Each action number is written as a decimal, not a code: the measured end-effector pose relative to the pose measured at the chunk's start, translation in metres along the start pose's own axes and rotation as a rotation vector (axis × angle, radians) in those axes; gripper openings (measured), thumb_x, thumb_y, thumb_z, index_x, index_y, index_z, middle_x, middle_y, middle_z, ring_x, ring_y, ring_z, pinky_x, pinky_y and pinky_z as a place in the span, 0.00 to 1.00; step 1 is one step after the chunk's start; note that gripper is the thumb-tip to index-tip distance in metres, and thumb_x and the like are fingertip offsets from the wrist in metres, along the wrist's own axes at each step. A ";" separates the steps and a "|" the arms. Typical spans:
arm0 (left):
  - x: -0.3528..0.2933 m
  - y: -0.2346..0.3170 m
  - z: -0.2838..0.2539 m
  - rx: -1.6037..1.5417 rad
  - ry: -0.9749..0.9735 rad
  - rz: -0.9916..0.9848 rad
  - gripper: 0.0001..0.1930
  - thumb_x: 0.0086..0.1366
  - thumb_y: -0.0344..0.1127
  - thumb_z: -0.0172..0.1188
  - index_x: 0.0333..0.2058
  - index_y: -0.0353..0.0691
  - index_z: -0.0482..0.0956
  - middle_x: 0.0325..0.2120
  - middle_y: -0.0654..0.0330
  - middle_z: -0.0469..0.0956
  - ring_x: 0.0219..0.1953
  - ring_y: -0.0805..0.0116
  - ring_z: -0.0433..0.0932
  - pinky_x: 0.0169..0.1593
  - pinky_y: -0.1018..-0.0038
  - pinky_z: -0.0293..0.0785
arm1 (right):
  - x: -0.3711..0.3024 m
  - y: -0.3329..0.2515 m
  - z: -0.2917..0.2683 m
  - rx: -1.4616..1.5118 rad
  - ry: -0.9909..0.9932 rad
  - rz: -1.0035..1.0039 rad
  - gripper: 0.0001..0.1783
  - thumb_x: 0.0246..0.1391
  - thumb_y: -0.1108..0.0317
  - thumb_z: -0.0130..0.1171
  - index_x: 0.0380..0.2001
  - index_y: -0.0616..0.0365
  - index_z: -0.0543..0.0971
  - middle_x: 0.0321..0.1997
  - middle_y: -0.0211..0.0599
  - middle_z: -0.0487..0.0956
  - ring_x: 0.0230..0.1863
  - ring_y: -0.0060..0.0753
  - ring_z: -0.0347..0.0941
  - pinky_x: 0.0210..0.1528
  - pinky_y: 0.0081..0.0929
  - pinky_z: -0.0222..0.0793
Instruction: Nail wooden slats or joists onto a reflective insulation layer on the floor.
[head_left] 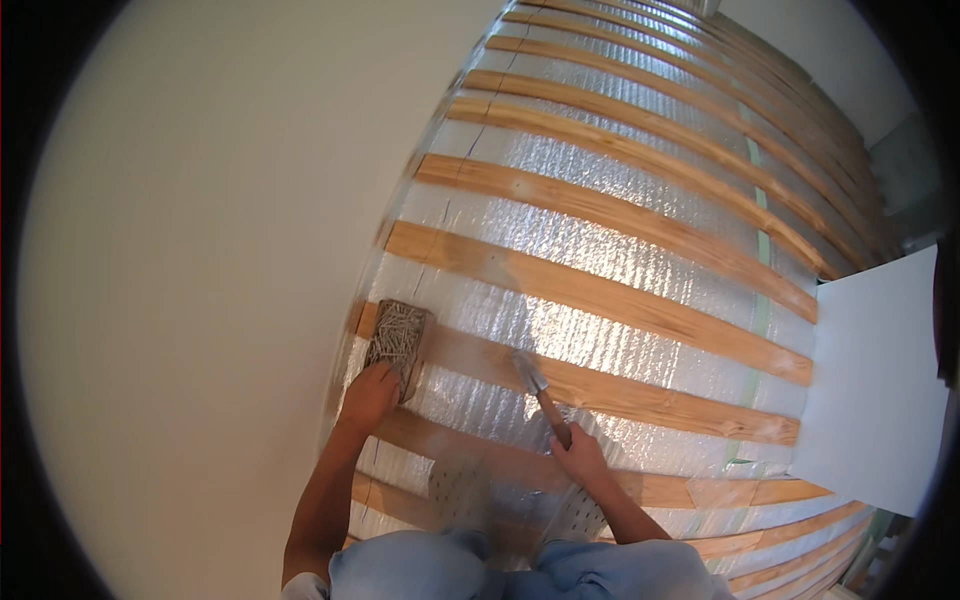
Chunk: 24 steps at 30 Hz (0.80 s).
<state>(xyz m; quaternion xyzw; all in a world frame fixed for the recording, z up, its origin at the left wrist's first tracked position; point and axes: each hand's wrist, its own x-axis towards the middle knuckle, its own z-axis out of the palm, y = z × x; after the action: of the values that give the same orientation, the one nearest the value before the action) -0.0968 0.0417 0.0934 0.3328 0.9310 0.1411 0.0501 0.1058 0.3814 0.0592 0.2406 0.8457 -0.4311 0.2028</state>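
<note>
My left hand (369,396) is closed at the near left side of a shallow, dark-rimmed box of nails (400,334). Its fingers curl over the box's edge, their tips partly hidden. Many loose pale nails fill the box, which lies over a wooden slat beside the wall. My right hand (580,455) is wrapped round the wooden handle of a hammer (548,407). The hammer's grey metal head points away from me, just over the near edge of a wooden slat (640,395); whether it touches the slat, I cannot tell.
Parallel wooden slats cross the floor over silvery ribbed foil sheeting (570,250). A plain pale wall (200,300) runs along the left. At the right stands a white panel (875,380). My knees and perforated light shoes (463,490) are at the bottom.
</note>
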 end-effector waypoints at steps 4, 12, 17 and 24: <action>0.001 0.003 -0.005 -0.157 0.064 -0.065 0.06 0.56 0.24 0.58 0.32 0.37 0.73 0.34 0.51 0.73 0.37 0.50 0.75 0.40 0.62 0.74 | -0.003 -0.008 -0.007 -0.016 0.002 0.015 0.19 0.53 0.56 0.58 0.37 0.63 0.72 0.27 0.55 0.78 0.32 0.58 0.77 0.34 0.44 0.71; 0.084 0.014 -0.024 -0.340 0.248 0.016 0.12 0.57 0.23 0.56 0.42 0.35 0.78 0.35 0.49 0.74 0.38 0.49 0.76 0.41 0.62 0.73 | 0.002 -0.004 -0.002 0.028 0.020 -0.039 0.21 0.52 0.56 0.60 0.38 0.64 0.73 0.28 0.56 0.79 0.33 0.59 0.77 0.35 0.43 0.71; 0.175 0.031 -0.003 -0.494 0.262 -0.090 0.08 0.59 0.30 0.58 0.36 0.33 0.78 0.31 0.47 0.77 0.37 0.49 0.77 0.43 0.64 0.73 | -0.009 0.013 -0.002 0.088 -0.013 -0.101 0.21 0.54 0.54 0.60 0.36 0.64 0.72 0.24 0.48 0.78 0.27 0.45 0.78 0.30 0.36 0.71; 0.241 0.024 0.063 -0.427 0.291 -0.110 0.09 0.60 0.36 0.57 0.32 0.36 0.78 0.30 0.49 0.78 0.35 0.49 0.77 0.41 0.61 0.72 | -0.018 0.018 0.013 0.170 -0.045 -0.026 0.20 0.57 0.54 0.58 0.34 0.63 0.71 0.20 0.40 0.76 0.20 0.31 0.76 0.26 0.30 0.70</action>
<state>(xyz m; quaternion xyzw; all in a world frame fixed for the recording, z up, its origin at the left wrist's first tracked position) -0.2569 0.2268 0.0407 0.2400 0.8942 0.3778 -0.0079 0.1326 0.3754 0.0504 0.2361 0.8044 -0.5092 0.1949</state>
